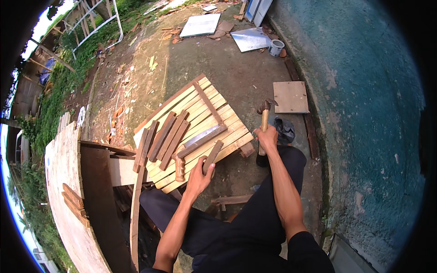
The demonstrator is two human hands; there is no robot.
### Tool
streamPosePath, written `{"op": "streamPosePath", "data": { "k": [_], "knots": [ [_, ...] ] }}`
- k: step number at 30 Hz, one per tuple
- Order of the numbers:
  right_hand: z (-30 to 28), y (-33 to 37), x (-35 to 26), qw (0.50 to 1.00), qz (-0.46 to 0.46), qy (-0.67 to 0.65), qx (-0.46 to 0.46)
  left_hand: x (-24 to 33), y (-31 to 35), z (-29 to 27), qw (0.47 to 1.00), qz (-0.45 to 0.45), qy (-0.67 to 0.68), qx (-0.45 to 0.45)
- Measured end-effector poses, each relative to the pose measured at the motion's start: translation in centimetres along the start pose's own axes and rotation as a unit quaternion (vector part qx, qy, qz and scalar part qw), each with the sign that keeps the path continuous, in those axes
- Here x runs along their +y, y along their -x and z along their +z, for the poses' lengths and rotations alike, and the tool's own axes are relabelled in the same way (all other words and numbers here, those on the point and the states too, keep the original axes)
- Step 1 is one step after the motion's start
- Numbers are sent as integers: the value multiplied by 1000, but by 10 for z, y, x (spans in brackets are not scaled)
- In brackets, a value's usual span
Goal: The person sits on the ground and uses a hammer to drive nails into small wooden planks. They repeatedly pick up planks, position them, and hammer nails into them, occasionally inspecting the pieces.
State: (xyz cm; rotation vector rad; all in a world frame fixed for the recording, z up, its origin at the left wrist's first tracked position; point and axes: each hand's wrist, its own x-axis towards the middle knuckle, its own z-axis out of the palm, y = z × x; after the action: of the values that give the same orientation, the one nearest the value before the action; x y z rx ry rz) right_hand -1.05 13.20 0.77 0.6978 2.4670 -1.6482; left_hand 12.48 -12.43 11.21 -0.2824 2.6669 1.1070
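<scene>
My left hand [199, 178] is closed round the lower end of a short brown wood strip [213, 155], at the near right part of a slatted wooden tabletop [230, 129]. Off to the right, my right hand [267, 138] grips the wooden handle of a claw hammer [264, 116], its dark head pointing up and away from me. Several cut brown wood strips [169, 141] lie side by side on the slats. A handsaw [180, 167] with a wooden handle rests near my left hand, its blade partly covered by a brown strip [200, 140]. Another dark strip [207, 103] lies across the far slats.
A blue wall [364, 123] runs along the right. Beside it lie a square board [290, 97], a black plastic bag [285, 129] and a grey paint can [276, 48]. A large plywood panel [66, 182] stands at left. White sheets [200, 25] and wood scraps litter the far ground.
</scene>
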Motion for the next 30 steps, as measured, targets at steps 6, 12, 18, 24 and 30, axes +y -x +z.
{"op": "streamPosePath", "data": {
  "k": [6, 12, 18, 24, 30],
  "knots": [
    [-6, -11, 5, 995, 10, 77, 58, -6, -10, -8, 996, 75, -50, 23],
    [-37, -12, 0, 989, -33, 113, 90, -19, -9, -1, 994, 90, -57, 10],
    [-53, 5, -15, 995, 6, -89, 39, -17, -11, 8, 993, 91, -73, 12],
    [-53, 17, -31, 975, -196, 40, 100, -6, -13, 1, 995, 94, -24, 23],
    [-14, 35, -46, 971, -221, -55, -72, -3, 1, -19, 995, 93, -32, 14]
  ]
}}
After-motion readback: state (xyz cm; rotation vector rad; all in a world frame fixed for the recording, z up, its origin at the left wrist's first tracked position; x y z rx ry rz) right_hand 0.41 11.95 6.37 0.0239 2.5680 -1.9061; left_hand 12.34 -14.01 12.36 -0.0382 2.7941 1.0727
